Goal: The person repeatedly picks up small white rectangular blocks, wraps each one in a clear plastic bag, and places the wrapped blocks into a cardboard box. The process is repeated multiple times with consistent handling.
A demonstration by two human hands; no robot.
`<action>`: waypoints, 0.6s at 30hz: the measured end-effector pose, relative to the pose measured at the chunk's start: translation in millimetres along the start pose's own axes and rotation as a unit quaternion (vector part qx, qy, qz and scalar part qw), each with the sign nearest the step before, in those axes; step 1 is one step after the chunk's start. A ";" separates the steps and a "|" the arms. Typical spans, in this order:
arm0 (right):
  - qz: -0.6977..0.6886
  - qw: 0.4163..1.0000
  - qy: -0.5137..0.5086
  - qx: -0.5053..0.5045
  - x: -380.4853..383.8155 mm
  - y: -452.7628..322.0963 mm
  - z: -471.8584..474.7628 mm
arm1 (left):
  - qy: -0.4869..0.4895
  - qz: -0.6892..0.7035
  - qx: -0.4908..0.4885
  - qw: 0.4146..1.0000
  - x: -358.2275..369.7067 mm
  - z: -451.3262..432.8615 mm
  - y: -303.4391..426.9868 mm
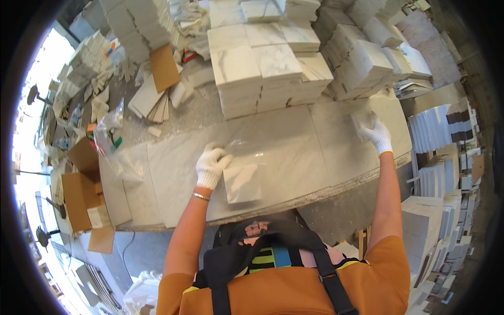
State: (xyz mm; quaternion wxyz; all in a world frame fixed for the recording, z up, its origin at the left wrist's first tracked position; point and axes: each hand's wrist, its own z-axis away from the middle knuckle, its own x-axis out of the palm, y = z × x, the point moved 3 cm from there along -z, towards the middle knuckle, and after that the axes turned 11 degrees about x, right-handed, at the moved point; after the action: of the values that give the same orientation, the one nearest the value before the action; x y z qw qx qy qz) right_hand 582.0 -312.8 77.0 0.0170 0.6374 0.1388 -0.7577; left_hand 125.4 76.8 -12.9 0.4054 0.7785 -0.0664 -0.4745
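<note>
My left hand, in a white knit glove, curls its fingers at the edge of a clear plastic bag, which shows mainly by its glints. Just right of that hand, a pale square stone tile or small stack of tiles lies at the bag's near end. Far to the right, my right hand, also gloved, grips a pale tile between thumb and fingers, low over the stone worktop. Blur hides whether it is one tile or several.
Stacked marble tiles line the back of the worktop, with more stacks at the right. Leftward are loose tiles, a cardboard piece, loose clear plastic, a green-handled tool and an open cardboard box.
</note>
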 end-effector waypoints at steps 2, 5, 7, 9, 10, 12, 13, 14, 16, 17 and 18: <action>0.060 0.998 -0.010 0.029 3.3 -9.3 5.2 | 0.000 0.026 0.007 1.000 10.3 4.5 0.2; 0.109 0.993 0.005 0.043 -10.5 -12.6 -8.4 | 0.011 0.045 0.028 0.999 12.3 -1.1 -4.1; 0.099 0.995 0.019 0.029 -17.0 -32.8 -2.4 | 0.009 0.041 0.021 0.999 12.6 0.1 -6.7; 0.086 0.994 0.057 0.032 -28.7 -37.9 -4.7 | -0.010 0.035 0.007 0.999 12.6 -1.9 -7.5; 0.081 0.993 0.074 0.032 -33.2 -40.3 -3.2 | -0.020 0.031 -0.003 0.999 12.2 -3.3 -7.0; -0.024 0.992 0.096 -0.074 -44.1 -50.8 15.2 | -0.020 0.020 0.006 1.000 13.4 -7.3 -2.4; -0.081 0.984 0.096 -0.128 -43.8 -61.8 30.9 | -0.021 0.009 0.002 1.000 12.4 -6.4 -2.4; -0.141 0.975 0.035 -0.169 -34.5 -82.8 51.9 | -0.017 0.006 -0.002 1.000 11.4 -4.2 -3.9; -0.259 0.932 -0.092 -0.235 -15.6 -139.9 116.8 | -0.018 -0.002 -0.015 1.000 11.2 -0.2 -4.3; -0.245 0.928 -0.136 -0.247 -5.3 -169.9 156.0 | -0.021 -0.004 -0.018 1.000 9.6 0.3 -2.7; -0.215 0.910 -0.144 -0.324 -3.3 -206.0 197.4 | -0.021 -0.011 -0.022 0.999 7.9 3.9 -6.0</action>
State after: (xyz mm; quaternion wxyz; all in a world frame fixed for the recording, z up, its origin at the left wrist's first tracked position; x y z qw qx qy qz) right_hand 351.2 -161.2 148.4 0.0788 0.4354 0.5063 -0.7402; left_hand 124.9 74.7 -23.4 0.4161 0.7598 -0.0558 -0.4963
